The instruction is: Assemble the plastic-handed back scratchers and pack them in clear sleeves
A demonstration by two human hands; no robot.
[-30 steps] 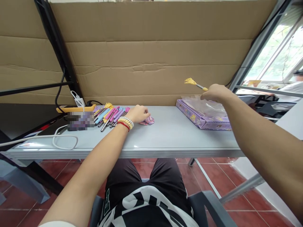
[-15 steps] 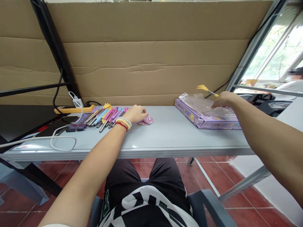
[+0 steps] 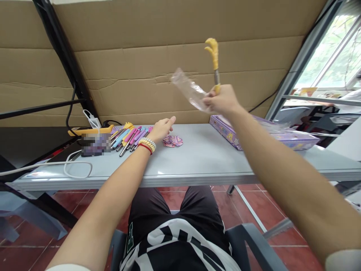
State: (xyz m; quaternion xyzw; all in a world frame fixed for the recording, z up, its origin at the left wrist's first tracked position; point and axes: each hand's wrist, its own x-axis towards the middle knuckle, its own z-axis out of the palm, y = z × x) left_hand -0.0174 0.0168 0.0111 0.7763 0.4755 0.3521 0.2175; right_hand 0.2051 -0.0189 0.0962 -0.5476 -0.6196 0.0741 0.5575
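Note:
In my right hand (image 3: 221, 99), closed and raised above the table, are a yellow claw-shaped back scratcher (image 3: 213, 56) and a clear plastic bag (image 3: 187, 88). The scratcher stands nearly upright, and the bag sticks out to the left, somewhat blurred. My left hand (image 3: 162, 128) is over the table with thumb and fingers loosely apart and nothing visible in it. Just right of it lie small pink patterned cards (image 3: 173, 141). To its left is a pile of colourful back scratchers (image 3: 129, 137) with metal rods.
A purple box (image 3: 225, 131) with more clear bags on it sits at the right, partly behind my right arm. A blurred-out object (image 3: 96, 145), a white cable (image 3: 91, 167) and a yellow bar (image 3: 90, 130) are at the left. Cardboard (image 3: 169, 60) walls the back.
My right hand has lifted away from the box, up and to the left, now with a clear bag along with the back scratcher. My left hand has risen slightly off the pink cards.

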